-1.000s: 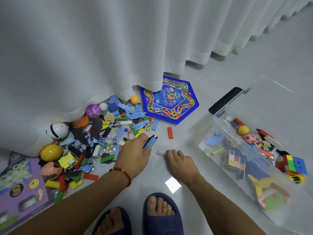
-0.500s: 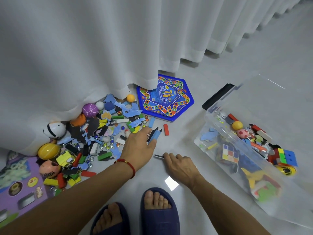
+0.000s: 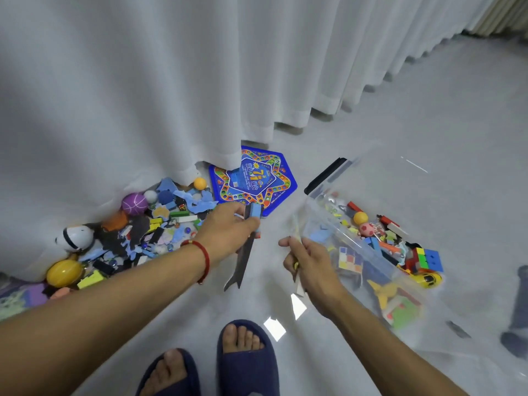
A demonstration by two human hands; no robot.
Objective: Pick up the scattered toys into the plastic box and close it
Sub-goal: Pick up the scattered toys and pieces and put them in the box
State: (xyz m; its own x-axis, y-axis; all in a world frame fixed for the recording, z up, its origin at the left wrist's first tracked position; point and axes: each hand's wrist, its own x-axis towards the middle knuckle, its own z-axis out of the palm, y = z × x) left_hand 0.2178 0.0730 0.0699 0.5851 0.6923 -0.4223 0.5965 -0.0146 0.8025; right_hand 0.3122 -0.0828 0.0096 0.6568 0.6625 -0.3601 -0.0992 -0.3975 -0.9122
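Observation:
Scattered toys (image 3: pixel 143 232) lie in a pile on the floor at the left, against the curtain. My left hand (image 3: pixel 228 230) is raised off the floor and grips a blue foam block (image 3: pixel 255 210) together with a long dark foam strip (image 3: pixel 243 261) that hangs down. My right hand (image 3: pixel 308 261) is lifted too, closed on a small thin piece (image 3: pixel 298 282), right beside the near wall of the clear plastic box (image 3: pixel 337 232). The box stands open at the right and holds several toys, among them a cube puzzle (image 3: pixel 430 257) and a yellow car (image 3: pixel 425 278).
A blue star-shaped game board (image 3: pixel 253 178) lies partly under the white curtain (image 3: pixel 171 81). The box's black handle (image 3: pixel 325 174) faces the board. My feet in dark slippers (image 3: pixel 245 358) stand at the bottom. A purple board (image 3: pixel 20 295) lies at the far left.
Both hands have lifted off the floor with their pieces and moved right toward the box. The dark strip now hangs from my left hand. The camera view tilted up.

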